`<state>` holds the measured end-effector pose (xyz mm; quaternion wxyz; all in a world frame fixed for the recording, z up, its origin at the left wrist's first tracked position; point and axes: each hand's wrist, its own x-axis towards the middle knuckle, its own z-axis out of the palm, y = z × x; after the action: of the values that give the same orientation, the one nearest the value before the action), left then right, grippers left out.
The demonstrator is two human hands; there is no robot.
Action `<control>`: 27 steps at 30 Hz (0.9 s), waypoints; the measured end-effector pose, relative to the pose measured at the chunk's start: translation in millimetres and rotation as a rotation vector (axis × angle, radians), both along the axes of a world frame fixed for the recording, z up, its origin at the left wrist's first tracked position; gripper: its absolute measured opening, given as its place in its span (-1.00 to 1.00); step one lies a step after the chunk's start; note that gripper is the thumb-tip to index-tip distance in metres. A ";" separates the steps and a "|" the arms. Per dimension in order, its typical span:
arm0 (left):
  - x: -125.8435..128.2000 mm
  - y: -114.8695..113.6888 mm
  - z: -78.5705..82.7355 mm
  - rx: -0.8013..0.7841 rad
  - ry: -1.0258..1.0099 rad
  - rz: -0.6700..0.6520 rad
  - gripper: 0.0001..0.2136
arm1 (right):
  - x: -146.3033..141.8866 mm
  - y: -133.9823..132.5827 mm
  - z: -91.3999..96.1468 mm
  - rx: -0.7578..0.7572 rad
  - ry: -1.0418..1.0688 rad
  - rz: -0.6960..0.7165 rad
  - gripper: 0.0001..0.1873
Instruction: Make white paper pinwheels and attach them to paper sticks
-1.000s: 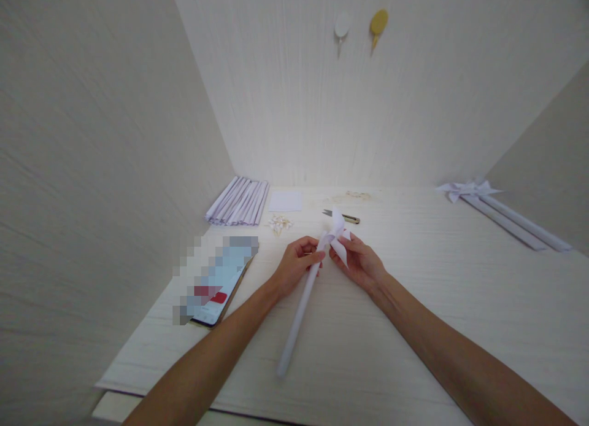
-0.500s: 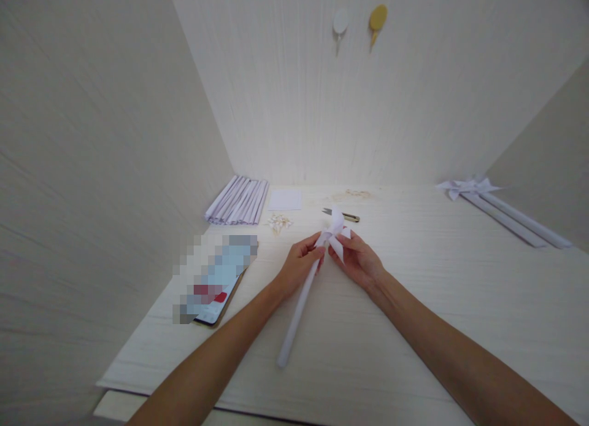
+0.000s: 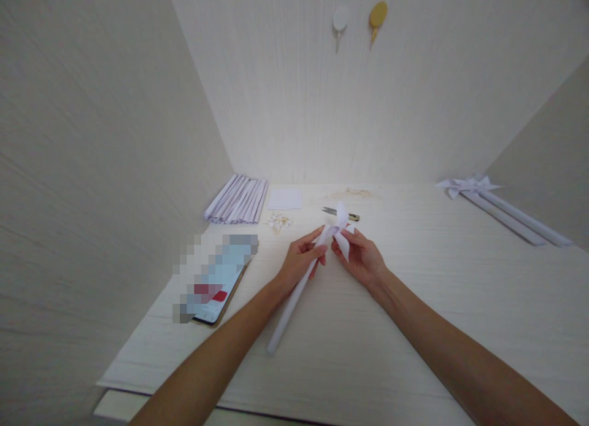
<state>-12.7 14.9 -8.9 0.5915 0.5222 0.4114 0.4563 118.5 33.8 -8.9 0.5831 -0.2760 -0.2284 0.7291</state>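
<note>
My left hand [image 3: 300, 258] is closed round the upper part of a white rolled-paper stick [image 3: 289, 315], which slants down toward me. At the stick's top sits a white paper pinwheel [image 3: 340, 220] with pointed, folded blades. The fingers of my right hand [image 3: 363, 258] pinch the pinwheel at its right side; its centre is partly hidden. Just beyond the pinwheel lies a pair of thread snips [image 3: 353, 217], partly covered by a blade. Left of it is a small pile of white and tan bits [image 3: 278, 222], too small to name.
A bundle of rolled paper sticks [image 3: 239, 200] lies at the back left, beside a white paper square [image 3: 284, 199]. A phone [image 3: 225, 285] rests near the left wall. Two pinwheels on sticks [image 3: 506, 214] lie at the right. White and gold hooks [image 3: 378, 15] hang on the back wall.
The stick's lower end has swung left and slightly up. The pinwheel has shifted a little to the right, with both hands still on it and its stick.
</note>
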 end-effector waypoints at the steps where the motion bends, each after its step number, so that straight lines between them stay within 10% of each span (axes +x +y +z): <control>1: -0.4 0.5 -0.1 -0.001 -0.023 -0.005 -0.42 | 0.4 0.0 -0.1 -0.013 0.008 0.004 -0.83; 9: -0.1 -1.6 -0.6 -0.044 -0.165 -0.162 -0.64 | -0.1 -1.0 -1.8 0.081 -0.012 0.024 -0.82; 16: -2.2 4.0 -2.4 -0.110 -0.263 0.024 -0.76 | 0.7 -2.0 0.9 0.100 0.021 -0.066 -0.80; 27: -12.3 5.0 1.7 -0.291 -0.507 -0.062 -0.75 | 3.3 -0.3 -2.6 -0.010 0.100 -0.046 -0.82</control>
<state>-24.9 19.9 -7.3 0.7578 0.3134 0.2954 0.4901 121.7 33.5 -11.5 0.6091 -0.2474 -0.1889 0.7295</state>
